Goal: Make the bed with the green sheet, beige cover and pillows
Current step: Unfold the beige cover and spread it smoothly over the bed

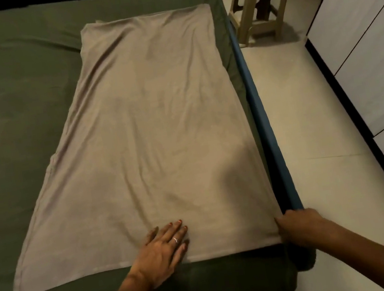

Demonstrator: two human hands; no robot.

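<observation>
A green sheet (10,118) is spread over the whole bed. On its right half lies the beige cover (148,132), folded into a long strip that runs from the near end to the far end. My left hand (164,253) rests flat on the cover's near edge, fingers straight. My right hand (297,228) grips the cover's near right corner at the bed's corner, its fingers hidden from me. No pillows are in view.
A blue bed frame rail (259,109) runs along the bed's right side. A beige plastic stool (261,1) with items on top stands on the tiled floor (308,126) at the far right. White wardrobe doors (370,41) line the right wall.
</observation>
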